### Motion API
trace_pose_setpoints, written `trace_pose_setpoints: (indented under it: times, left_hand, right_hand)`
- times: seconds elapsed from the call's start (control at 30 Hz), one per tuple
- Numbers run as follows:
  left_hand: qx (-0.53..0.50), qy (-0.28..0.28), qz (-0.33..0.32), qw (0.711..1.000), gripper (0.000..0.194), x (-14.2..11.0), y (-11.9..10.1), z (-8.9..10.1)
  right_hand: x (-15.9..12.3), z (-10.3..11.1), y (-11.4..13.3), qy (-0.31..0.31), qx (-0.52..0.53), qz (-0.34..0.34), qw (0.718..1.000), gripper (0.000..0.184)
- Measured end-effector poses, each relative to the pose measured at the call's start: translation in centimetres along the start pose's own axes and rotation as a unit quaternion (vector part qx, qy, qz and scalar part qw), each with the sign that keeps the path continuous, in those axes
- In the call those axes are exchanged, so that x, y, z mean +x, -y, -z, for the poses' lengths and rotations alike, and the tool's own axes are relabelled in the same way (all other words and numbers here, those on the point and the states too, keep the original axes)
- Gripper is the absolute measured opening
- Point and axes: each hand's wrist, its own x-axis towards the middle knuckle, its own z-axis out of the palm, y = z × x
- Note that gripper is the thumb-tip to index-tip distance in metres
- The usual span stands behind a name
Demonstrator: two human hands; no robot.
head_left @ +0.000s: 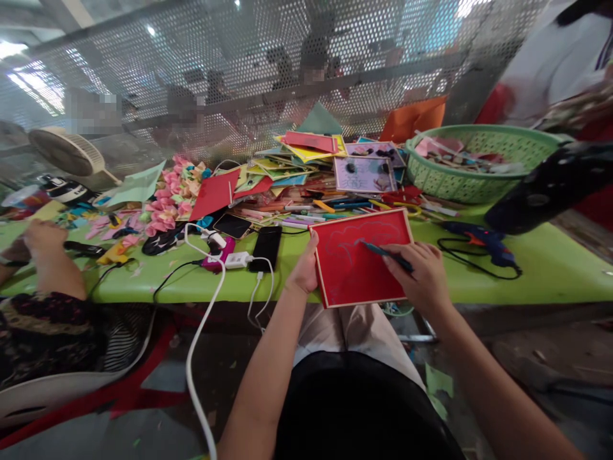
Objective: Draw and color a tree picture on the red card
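A: Why does the left hand [304,271] grip the red framed panel [357,271] by its left edge?
B: Probably to steady it while the right hand [419,271] pinches a teal pen [393,255], its tip at the pale outline.
A: And the blue glue gun [499,251]?
B: Just right of that hand, perhaps to leave the panel unobstructed.

Board [352,275]: matt, paper-like face
Frame [409,225]: pale, wood-like
Pen [383,251]: smooth plastic
Table [560,262]: smooth covering, soft sheen
Basket [462,186]: pierced plastic
Screen [230,45]: perforated metal
Phone [265,248]: glossy, glass-like
Trousers [316,335]: creased cloth
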Motion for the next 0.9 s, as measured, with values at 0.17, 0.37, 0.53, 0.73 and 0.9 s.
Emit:
trace_pose_setpoints:
  times: [0.17, 0.37, 0.53, 0.73, 0.9]
  left_hand:
    - [-0.002, 0.007, -0.014, 1.000, 0.055, 0.1, 0.1, 0.3]
    - [-0.031, 0.032, 0.009, 0.999, 0.053, 0.7, 0.0, 0.9]
    - [-0.037, 0.057, 0.020, 0.998, 0.056, 0.9, 0.0, 1.1]
    - [-0.026, 0.050, 0.017, 0.998, 0.059, 0.6, 0.0, 0.8]
    - [-0.015, 0.047, 0.019, 0.999, 0.059, 0.5, 0.0, 0.6]
  right_hand:
    - [0.2, 0.0, 0.1, -0.001, -0.007, 0.008, 1.000, 0.023]
    - [0.1, 0.0, 0.2, 0.014, 0.002, 0.015, 1.000, 0.021]
    - [-0.1, 0.1, 0.1, 0.009, -0.009, 0.027, 1.000, 0.021]
    - [-0.1, 0.2, 0.0, 0.014, -0.011, 0.020, 1.000, 0.021]
    - [-0.1, 0.3, 0.0, 0.017, -0.009, 0.016, 1.000, 0.020]
